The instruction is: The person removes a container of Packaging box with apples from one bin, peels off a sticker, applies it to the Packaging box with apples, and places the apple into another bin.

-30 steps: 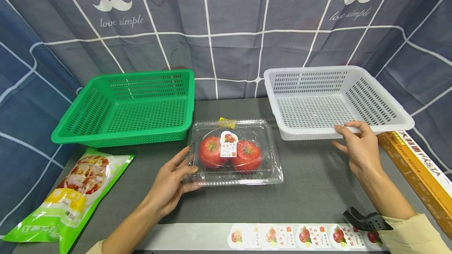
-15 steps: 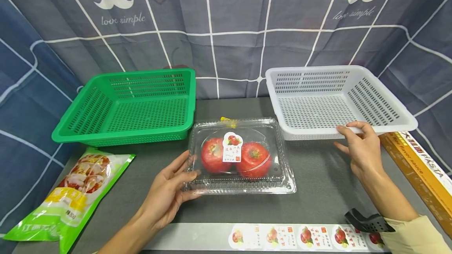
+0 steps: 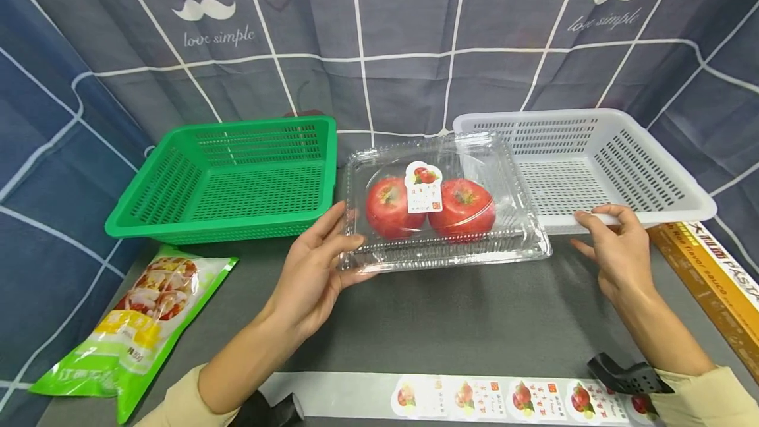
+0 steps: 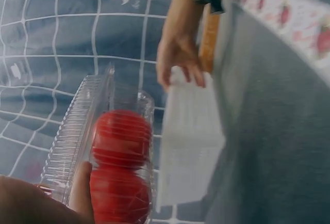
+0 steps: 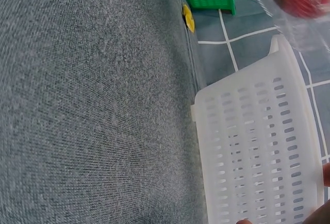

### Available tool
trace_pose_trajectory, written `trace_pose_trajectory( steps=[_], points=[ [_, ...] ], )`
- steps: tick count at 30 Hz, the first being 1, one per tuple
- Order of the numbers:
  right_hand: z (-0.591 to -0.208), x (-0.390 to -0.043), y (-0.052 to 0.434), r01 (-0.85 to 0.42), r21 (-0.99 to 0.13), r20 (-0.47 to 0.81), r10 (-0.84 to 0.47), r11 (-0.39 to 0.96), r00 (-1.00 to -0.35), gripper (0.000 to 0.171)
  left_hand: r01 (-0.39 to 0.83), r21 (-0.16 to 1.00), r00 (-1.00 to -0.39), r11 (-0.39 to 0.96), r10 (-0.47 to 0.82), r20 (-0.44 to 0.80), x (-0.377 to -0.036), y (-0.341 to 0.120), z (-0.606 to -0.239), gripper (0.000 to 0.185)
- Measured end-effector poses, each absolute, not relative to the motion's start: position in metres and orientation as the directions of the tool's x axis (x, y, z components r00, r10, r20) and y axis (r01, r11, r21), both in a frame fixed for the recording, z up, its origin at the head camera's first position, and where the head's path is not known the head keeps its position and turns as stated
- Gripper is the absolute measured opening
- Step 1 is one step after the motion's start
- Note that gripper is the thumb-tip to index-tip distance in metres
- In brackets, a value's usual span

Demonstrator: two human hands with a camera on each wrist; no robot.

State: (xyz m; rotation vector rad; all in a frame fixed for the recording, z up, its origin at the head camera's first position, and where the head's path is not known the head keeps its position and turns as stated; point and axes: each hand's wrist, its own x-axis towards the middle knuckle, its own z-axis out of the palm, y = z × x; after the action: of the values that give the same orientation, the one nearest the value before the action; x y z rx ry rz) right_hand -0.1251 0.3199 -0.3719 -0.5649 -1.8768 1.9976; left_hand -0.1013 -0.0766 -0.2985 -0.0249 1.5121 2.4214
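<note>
My left hand (image 3: 314,275) holds a clear plastic clamshell box (image 3: 518,223) by its left edge, thumb on the near side. Inside sit two red apples (image 3: 388,209), and a white label (image 3: 423,198) with an apple picture is stuck on the lid. The box is raised off the table, its right part overlapping the white basket (image 3: 676,211) in the head view. My right hand (image 3: 622,252) pinches that basket's front rim. From the left wrist, the apples (image 4: 121,139) show side-on through the plastic, beside the basket (image 4: 191,141).
At the left stands a green basket (image 3: 222,228), with a green food bag (image 3: 139,321) in front of it. A pasta box (image 3: 705,282) lies at the right. Along the front edge runs a strip of apple labels (image 3: 474,400). A grid-patterned curtain (image 3: 409,18) hangs behind.
The left hand has lifted the clamshell box off the table and moved it right and up toward the white basket. The right hand keeps its hold on the basket rim.
</note>
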Motion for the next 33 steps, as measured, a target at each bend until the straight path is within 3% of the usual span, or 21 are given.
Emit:
trace_pose_trajectory(
  steps=[9, 17, 33],
  points=[
    [-0.366, -0.122, 0.319, 0.026, -0.995, -0.068, 0.454, -0.097, -0.888, 0.015, -0.253, 0.848, -0.959, -0.465, 0.234, -0.158, -0.135, -0.027, -0.282, 0.075],
    [-0.363, -0.121, 0.317, 0.005, -0.994, -0.056, 0.457, -0.11, -0.888, 0.022, -0.265, 0.848, -0.959, -0.459, 0.213, -0.185, -0.165, 0.021, -0.28, 0.075],
    [-0.365, -0.122, 0.319, 0.03, -0.997, -0.062, 0.476, -0.074, -0.877, 0.021, -0.273, 0.816, -0.958, -0.509, 0.067, -0.279, -0.193, 0.131, -0.276, 0.066]
  ],
)
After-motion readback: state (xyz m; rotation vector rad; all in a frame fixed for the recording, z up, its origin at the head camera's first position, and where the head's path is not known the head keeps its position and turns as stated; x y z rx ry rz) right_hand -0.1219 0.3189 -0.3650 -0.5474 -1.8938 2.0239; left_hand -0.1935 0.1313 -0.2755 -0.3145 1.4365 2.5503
